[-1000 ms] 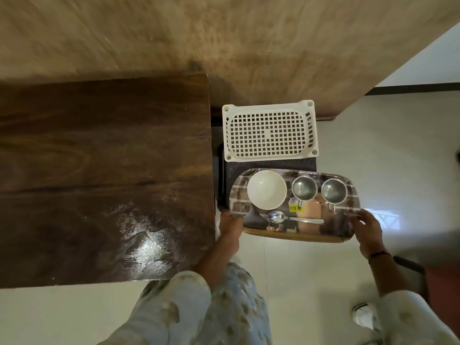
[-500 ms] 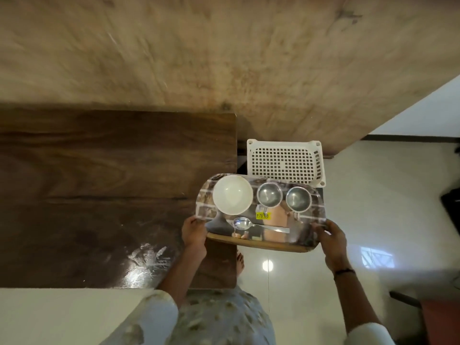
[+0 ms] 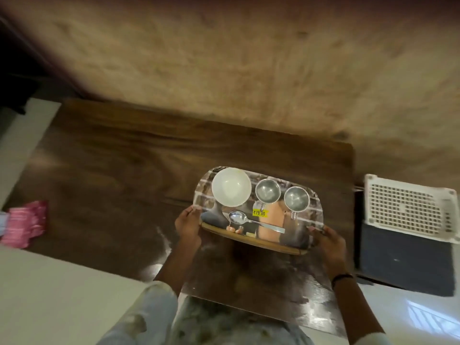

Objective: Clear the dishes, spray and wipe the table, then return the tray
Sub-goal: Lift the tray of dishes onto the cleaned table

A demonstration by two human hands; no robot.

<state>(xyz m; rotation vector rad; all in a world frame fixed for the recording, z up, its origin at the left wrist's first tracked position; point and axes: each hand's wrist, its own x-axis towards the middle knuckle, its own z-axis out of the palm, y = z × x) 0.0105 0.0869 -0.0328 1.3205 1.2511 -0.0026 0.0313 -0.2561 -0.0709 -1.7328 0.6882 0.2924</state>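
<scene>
Since the earlier frames the tray (image 3: 308, 215) has travelled leftward, away from the white perforated crate (image 3: 408, 207), and now sits over the dark wooden desk (image 3: 112, 175) — whether it touches the surface or hangs just above it I cannot tell. Left hand (image 3: 188, 226) grips the tray's left edge, right hand (image 3: 328, 241) its right near corner; on both, the fingers (image 3: 314, 229) are curled round the rim, pinching it. On the tray a white bowl (image 3: 231, 186) stands at the far left, two steel cups (image 3: 268, 191) side by side to its right, and a spoon (image 3: 249, 220) lies nearer the person. A yellow price sticker (image 3: 260, 212) shows between the spoon and the cups. At the desk's left edge lies a blurred pink packet (image 3: 27, 224), well apart from the tray. The crate rests on a dark mat (image 3: 403, 265) beside the desk.
</scene>
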